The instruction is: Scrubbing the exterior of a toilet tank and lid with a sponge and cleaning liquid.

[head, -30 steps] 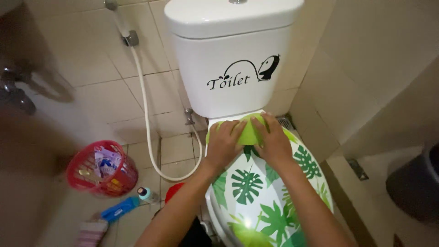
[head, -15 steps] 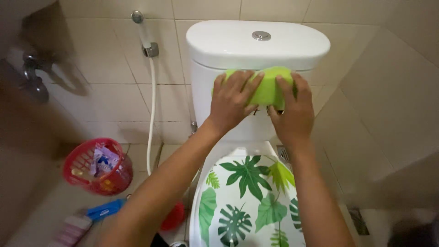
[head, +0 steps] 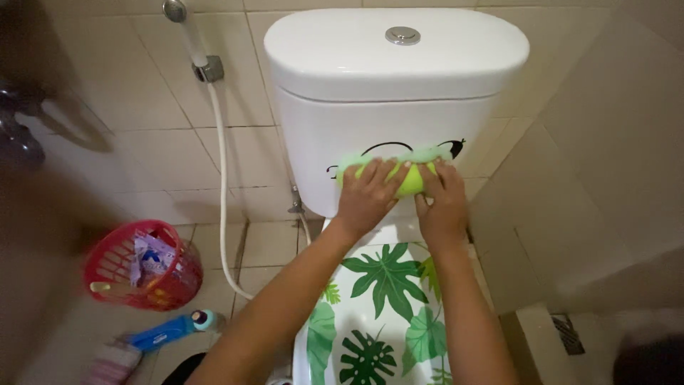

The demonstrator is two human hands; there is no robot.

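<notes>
Both of my hands press a green cloth (head: 417, 161) flat against the front of the white toilet tank (head: 388, 117). My left hand (head: 367, 196) covers the cloth's left part, my right hand (head: 443, 199) its right part. The cloth hides most of a black sticker on the tank. A silver flush button (head: 402, 35) sits on the tank lid. Below my forearms lies the shut toilet lid (head: 385, 314), white with green leaf prints.
A white spray hose (head: 221, 185) hangs from a wall holder at the left. On the tiled floor stand a red basket (head: 139, 267) with packets, a blue bottle (head: 171, 330) and a pink item (head: 114, 363). A floor drain (head: 568, 334) lies at the right.
My hands and the green cloth went from the lid's back edge up to the tank's top front, then down to the middle of the tank front.
</notes>
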